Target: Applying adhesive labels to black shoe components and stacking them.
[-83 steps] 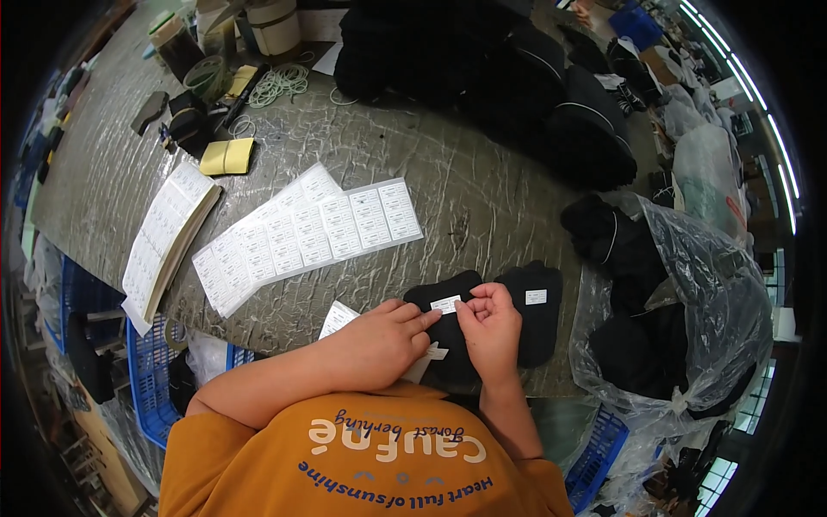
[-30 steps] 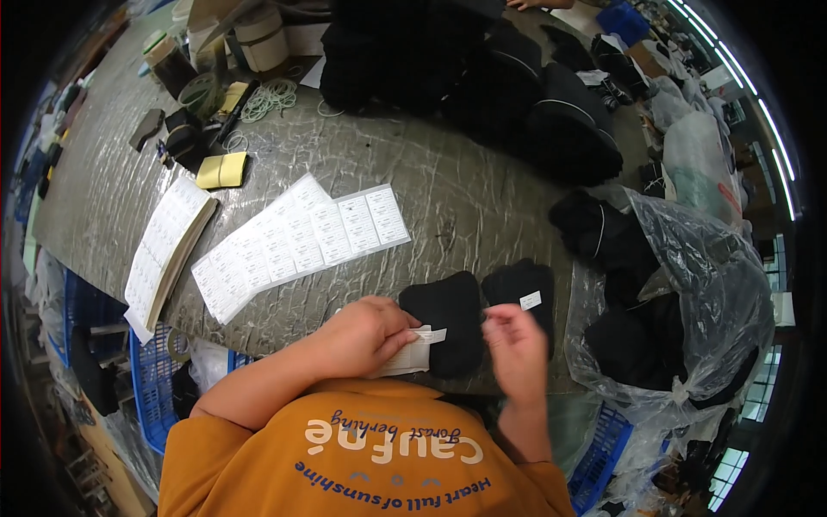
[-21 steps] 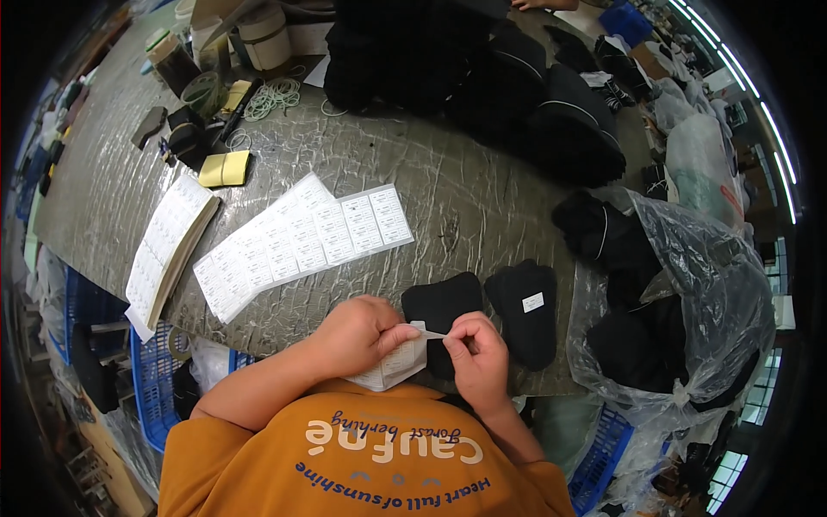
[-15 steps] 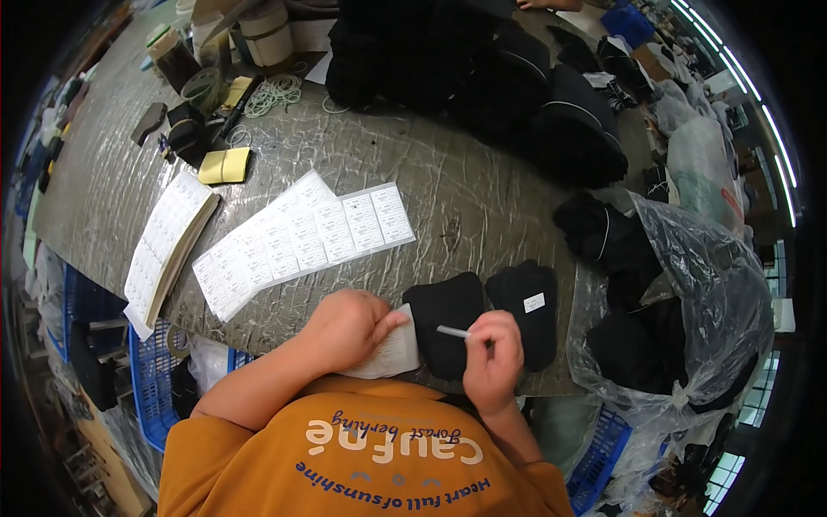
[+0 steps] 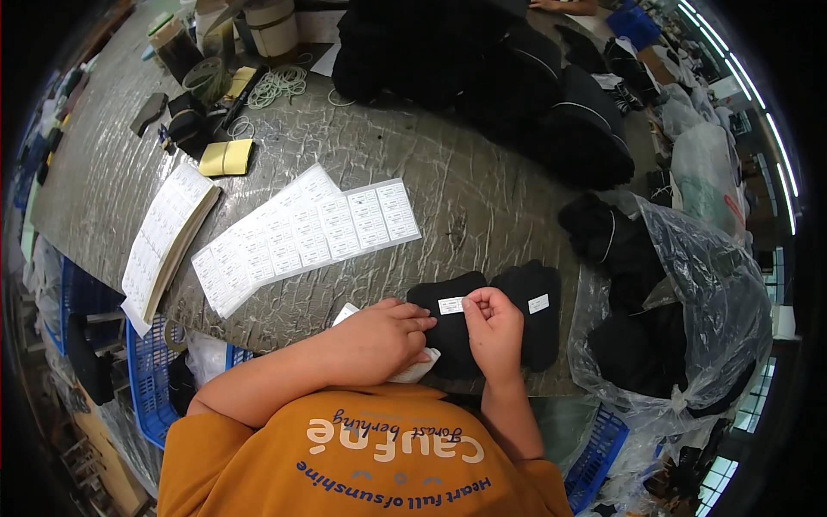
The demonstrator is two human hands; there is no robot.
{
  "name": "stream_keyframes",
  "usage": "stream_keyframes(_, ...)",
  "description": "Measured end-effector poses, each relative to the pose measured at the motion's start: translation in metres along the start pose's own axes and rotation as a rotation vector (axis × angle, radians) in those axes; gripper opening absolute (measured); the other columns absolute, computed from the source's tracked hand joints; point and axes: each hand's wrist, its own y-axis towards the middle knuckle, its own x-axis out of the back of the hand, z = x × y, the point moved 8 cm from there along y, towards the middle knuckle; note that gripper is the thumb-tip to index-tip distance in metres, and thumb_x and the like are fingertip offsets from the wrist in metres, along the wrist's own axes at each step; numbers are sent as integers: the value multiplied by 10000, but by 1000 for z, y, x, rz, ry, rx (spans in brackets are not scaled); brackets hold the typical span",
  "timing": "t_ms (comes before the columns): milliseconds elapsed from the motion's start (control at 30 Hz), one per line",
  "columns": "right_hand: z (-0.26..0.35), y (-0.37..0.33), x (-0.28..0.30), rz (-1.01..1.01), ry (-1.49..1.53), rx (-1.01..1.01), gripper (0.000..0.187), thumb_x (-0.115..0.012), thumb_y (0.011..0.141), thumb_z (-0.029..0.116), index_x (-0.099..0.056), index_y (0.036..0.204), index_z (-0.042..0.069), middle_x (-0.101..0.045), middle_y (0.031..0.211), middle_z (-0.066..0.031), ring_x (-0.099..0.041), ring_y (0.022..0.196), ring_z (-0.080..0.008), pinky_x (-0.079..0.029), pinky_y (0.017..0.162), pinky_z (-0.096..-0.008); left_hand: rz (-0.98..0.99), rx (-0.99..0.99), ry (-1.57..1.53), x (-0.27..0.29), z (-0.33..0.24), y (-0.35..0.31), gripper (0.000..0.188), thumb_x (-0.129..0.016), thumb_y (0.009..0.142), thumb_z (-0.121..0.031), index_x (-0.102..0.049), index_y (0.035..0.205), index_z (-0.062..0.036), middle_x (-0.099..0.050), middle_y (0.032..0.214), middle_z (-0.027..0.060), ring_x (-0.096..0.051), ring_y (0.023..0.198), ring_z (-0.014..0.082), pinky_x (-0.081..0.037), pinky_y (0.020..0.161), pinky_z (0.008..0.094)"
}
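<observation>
Between the thumb and fingertips of my right hand [image 5: 495, 334] is a small white sticker label [image 5: 450, 306], lying over the black folded fabric piece [image 5: 455, 353]. My left hand [image 5: 383, 343] is beside that piece, its fingertips at the fabric's left edge near the label. Under its palm and thumb it holds a white label sheet [image 5: 417, 369], mostly hidden by the hand. To the right is a second black folded fabric piece [image 5: 541, 332] with a white sticker [image 5: 538, 303] on it.
More label sheets [image 5: 314, 233] and a thick label stack [image 5: 168, 237] are on the left. Behind them are a yellow pad [image 5: 226, 158], rubber bands [image 5: 277, 86] and jars [image 5: 172, 47]. Black bundles [image 5: 560, 112] fill the back; a plastic bag [image 5: 706, 302] is at right.
My right hand has brought the sticker down onto the near black piece. My left hand has moved right over the label sheet, its fingers reaching the fabric's edge.
</observation>
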Motion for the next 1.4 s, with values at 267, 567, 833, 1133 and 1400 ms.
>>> stream_keyframes(267, -5, 2, -1, -13, -55, 0, 52, -649, 861, 10, -628, 856, -38, -635, 731, -61, -563, 603, -69, -469, 564, -233, 17, 7, 5, 0, -1, 1, 309, -602, 893, -274, -665, 824, 20, -624, 1232, 165, -535, 1199, 319, -401, 1001, 414)
stream_keyframes(567, -4, 2, -1, -35, -81, 14, 56, -652, 857, 17, -633, 847, -34, -642, 737, -71, -576, 599, -81, -475, 558, -246, 9, 5, -5, 1, -1, 1, 305, -606, 892, -266, -659, 802, 21, -621, 1237, 169, -530, 1204, 324, -400, 1004, 422)
stream_keyframes(833, -6, 2, -2, -41, -96, 25, 59, -655, 852, 25, -634, 846, -31, -645, 738, -87, -592, 598, -110, -480, 561, -259, -19, -3, -14, 1, -1, 0, 279, -625, 866, -242, -651, 781, 22, -631, 1214, 179, -546, 1185, 330, -407, 998, 424)
stream_keyframes(1133, -5, 3, 0, -60, -121, 50, 76, -666, 848, 39, -639, 825, -28, -646, 736, -100, -601, 593, -136, -484, 561, -276, -34, 1, 50, -2, -1, 4, 261, -612, 865, -231, -642, 756, 5, -566, 1311, 191, -562, 1101, 296, -399, 965, 411)
stream_keyframes(1400, -2, 2, 1, -97, -36, 22, 246, -687, 825, -24, -526, 1011, -11, -620, 724, -56, -569, 620, -71, -464, 557, -223, 31, 25, 83, -6, -1, 7, 250, -595, 869, -228, -661, 772, -8, -547, 1339, 189, -556, 1109, 277, -389, 970, 395)
